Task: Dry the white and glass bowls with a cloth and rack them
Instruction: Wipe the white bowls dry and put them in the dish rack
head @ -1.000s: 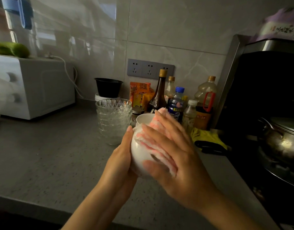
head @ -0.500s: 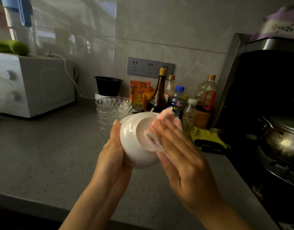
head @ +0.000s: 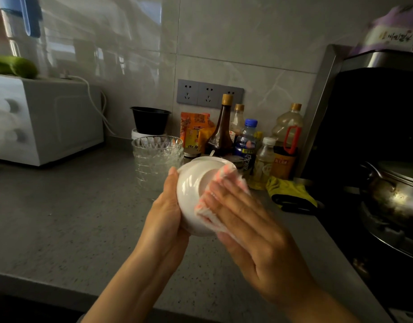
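A white bowl (head: 193, 187) is held in the air above the grey counter (head: 61, 217), tipped so its base faces me. My left hand (head: 168, 210) grips its left side, with the fingers hidden behind it. With straight fingers my right hand (head: 245, 220) presses a pink and white cloth (head: 222, 180) flat on the bowl's base and right side. Just behind the white bowl, a stack of cut-glass bowls (head: 156, 159) stands on the counter.
A white appliance (head: 47, 120) sits at the back left. Bottles (head: 247, 141), packets and a black tub (head: 150, 120) line the wall. A yellow glove (head: 289, 190) lies to the right, near a steel pot (head: 396, 194) on the dark stove.
The white bowl went from upright to tipped with its base toward me. My right hand with the cloth slid from the bowl's side onto its base.
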Motion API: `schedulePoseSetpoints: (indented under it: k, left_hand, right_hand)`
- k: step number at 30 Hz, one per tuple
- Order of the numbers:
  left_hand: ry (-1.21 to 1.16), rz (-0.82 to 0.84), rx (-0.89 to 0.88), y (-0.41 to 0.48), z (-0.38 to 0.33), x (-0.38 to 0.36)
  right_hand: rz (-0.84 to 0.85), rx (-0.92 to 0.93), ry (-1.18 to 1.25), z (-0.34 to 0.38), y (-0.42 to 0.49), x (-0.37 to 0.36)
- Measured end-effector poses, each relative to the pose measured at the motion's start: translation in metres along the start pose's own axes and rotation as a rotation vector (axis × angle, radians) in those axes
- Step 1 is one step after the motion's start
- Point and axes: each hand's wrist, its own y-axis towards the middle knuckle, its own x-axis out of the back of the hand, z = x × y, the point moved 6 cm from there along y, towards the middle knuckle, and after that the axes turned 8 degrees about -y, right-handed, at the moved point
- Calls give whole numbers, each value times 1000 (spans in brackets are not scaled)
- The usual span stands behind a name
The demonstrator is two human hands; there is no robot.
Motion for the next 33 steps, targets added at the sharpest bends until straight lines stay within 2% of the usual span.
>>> schedulePoseSetpoints:
  k: [3, 6, 8, 11, 12, 14, 16, 18, 20, 22, 25, 30, 32, 33]
  left_hand:
    - [139, 33, -22, 1, 6, -2]
    - [237, 5, -46, 4, 3, 5]
    - [269, -17, -42, 4, 2, 11]
    - [323, 5, -33, 1, 6, 13]
    - [334, 19, -32, 0, 7, 12]
    - [345, 47, -30, -3, 10, 12]
    - [347, 75, -32, -4, 10, 9]
    - [339, 106, -49, -6, 8, 4]
    - [333, 159, -68, -9, 5, -2]
    - [348, 223, -80, -12, 3, -7]
    - [383, 270, -93, -14, -2, -11]
    - [393, 227, -188, -12, -9, -13]
    - [464, 245, -136, -7, -5, -13]
    - [474, 284, -40, -5, -1, -13]
  right_hand:
    - [7, -88, -44, -26, 1, 9]
    - [12, -306, -18, -59, -22, 13]
    - [219, -435, 45, -70, -46, -5]
    - [667, -519, 102, -70, -94, -47]
    - [757, -488, 131, -67, -103, -56]
    - [790, -513, 207, -66, -107, -58]
    - [657, -708, 398, -71, -92, -42]
    - [487, -885, 711, -76, -73, -26]
    - [488, -883, 995, -69, -57, -21]
    - [567, -794, 1155, -55, -42, -19]
    - [534, -711, 1101, -43, -25, -13]
    - [290, -635, 900, -40, -19, -2]
    - [200, -577, 766, -41, -17, 5]
    - [165, -535, 677, -42, -15, 9]
